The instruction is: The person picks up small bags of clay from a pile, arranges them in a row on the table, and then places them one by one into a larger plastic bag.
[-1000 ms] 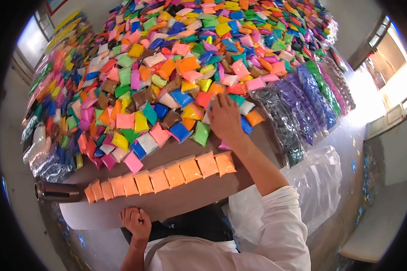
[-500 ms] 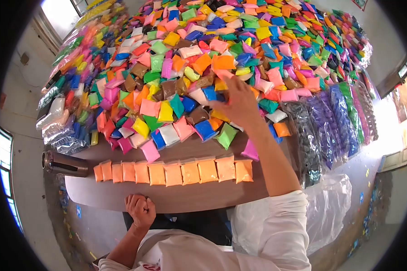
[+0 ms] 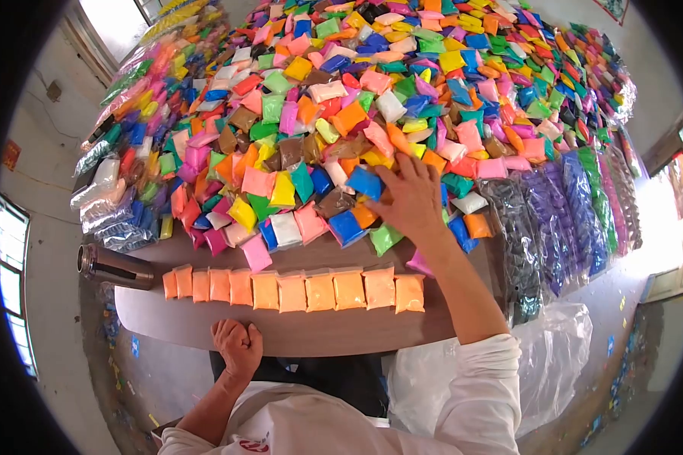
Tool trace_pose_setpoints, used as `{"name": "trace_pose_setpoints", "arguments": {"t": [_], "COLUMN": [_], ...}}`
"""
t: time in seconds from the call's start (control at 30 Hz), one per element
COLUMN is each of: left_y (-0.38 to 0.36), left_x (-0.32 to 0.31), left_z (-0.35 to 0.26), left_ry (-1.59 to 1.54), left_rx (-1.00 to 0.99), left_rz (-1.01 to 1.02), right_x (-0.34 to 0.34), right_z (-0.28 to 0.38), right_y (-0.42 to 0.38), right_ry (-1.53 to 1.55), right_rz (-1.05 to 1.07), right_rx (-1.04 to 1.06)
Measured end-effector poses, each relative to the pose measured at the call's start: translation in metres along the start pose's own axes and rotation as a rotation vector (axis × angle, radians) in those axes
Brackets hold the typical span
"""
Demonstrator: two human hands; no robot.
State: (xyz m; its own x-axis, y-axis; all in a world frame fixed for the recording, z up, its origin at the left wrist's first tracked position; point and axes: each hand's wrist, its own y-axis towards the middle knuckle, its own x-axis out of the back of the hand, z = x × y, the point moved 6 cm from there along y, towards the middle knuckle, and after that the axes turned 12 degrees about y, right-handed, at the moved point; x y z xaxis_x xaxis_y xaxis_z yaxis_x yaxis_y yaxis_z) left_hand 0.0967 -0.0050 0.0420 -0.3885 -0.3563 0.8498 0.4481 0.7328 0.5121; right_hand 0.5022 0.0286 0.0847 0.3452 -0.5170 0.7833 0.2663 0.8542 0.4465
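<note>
My right hand (image 3: 413, 199) reaches into a large heap of small coloured packets (image 3: 284, 193), fingers apart and touching the ones beneath. Beside its fingertips lie an orange packet (image 3: 400, 140) and a blue packet (image 3: 365, 183). I see no packet held in its grip. My left hand (image 3: 237, 347) rests as a fist at the near table edge, with nothing showing in it. Between the heap and that fist runs a row of light orange packets (image 3: 291, 293), side by side across the brown table (image 3: 182, 322).
A dark metal flask (image 3: 114, 267) lies on its side at the table's left. Long clear bags of black, purple, blue and green pieces (image 3: 512, 239) line the right side. Clear plastic sheeting (image 3: 554, 356) hangs at the lower right. More bagged packets (image 3: 118, 205) are stacked at the left.
My right hand has moved slightly down and right within the heap. Orange and blue packets around its fingers have shifted. The left fist stays put, and the whole view has tilted slightly.
</note>
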Motion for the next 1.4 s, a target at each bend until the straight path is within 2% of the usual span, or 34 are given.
{"name": "trace_pose_setpoints", "arguments": {"t": [0.1,0.2,0.33,0.47,0.57,0.67,0.77,0.83,0.9,0.97,1.03,1.13,1.3,1.37,1.4], "left_y": [-0.001,0.000,0.001,0.001,0.002,0.002,0.002,0.003,0.002,0.003,0.003,0.001,0.000,0.000,0.000], "left_x": [0.000,-0.002,-0.001,0.000,0.002,0.002,0.002,0.002,0.003,0.003,0.003,0.004,0.005,0.005,0.005], "left_z": [0.001,0.001,-0.001,0.000,-0.001,-0.001,0.000,0.000,0.000,0.000,0.001,0.001,0.004,0.005,0.005], "left_ry": [0.001,-0.011,-0.021,-0.027,-0.044,-0.056,-0.071,-0.071,-0.066,-0.058,-0.062,-0.070,-0.099,-0.106,-0.114], "left_rx": [-0.009,-0.016,-0.017,-0.017,-0.019,-0.021,-0.025,-0.026,-0.023,-0.020,-0.023,-0.026,-0.035,-0.040,-0.043], "left_rz": [0.000,-0.007,-0.013,-0.015,-0.010,-0.024,-0.017,-0.007,0.003,0.008,0.000,0.001,-0.002,-0.009,-0.003], "right_x": [0.015,0.011,0.041,0.062,0.082,0.094,0.072,0.053,0.034,0.005,-0.023,-0.045,-0.018,0.001,0.011], "right_z": [-0.026,-0.065,-0.096,-0.129,-0.129,-0.100,-0.052,-0.010,0.041,0.070,0.084,0.071,0.014,-0.006,-0.014], "right_y": [0.012,0.028,0.038,0.047,0.052,0.043,0.035,0.031,0.025,0.022,0.012,0.011,0.029,0.029,0.030], "right_ry": [-0.061,0.060,0.212,0.082,-0.013,0.001,0.111,0.154,0.239,0.222,0.158,0.078,-0.104,-0.095,-0.104], "right_rz": [-0.030,0.016,-0.236,-0.246,-0.213,-0.296,-0.263,-0.201,-0.065,0.064,0.089,0.144,0.148,-0.009,-0.021], "right_rx": [-0.015,0.092,0.095,0.054,-0.134,-0.087,0.129,0.125,0.279,0.281,0.339,0.321,0.228,0.254,0.226]}}
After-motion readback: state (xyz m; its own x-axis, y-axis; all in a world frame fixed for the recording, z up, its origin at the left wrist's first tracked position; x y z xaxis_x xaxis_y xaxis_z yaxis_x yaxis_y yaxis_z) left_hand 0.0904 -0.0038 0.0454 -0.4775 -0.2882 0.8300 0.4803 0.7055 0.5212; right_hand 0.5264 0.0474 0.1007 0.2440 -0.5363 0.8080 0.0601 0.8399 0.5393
